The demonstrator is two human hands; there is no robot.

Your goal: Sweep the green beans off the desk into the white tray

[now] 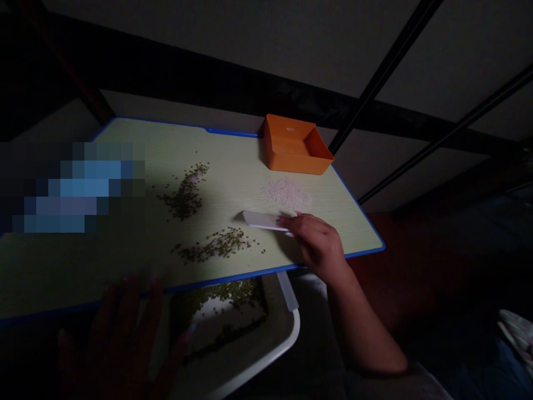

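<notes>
My right hand (pixel 320 243) grips a white flat piece like a card (pixel 263 220), held tilted just over the table. Beyond it lies a heap of small pale grains (pixel 287 191). Two piles of tiny green bits mixed with pale ones, one farther back (pixel 183 197) and one nearer (pixel 219 244), are left of the card. In deep shadow at the lower left, my left hand (pixel 120 333) has its fingers spread near the table's front edge and holds nothing visible. Beneath that edge, a white-rimmed tub (pixel 296 328) contains many green bits.
An orange open box (pixel 297 158) stands at the table's back right corner. The pale table (pixel 233 150) has a blue rim. Pixelated blocks cover something at the far left. Dark panelled doors (pixel 291 39) rise behind, and reddish floor (pixel 387 278) shows at the right.
</notes>
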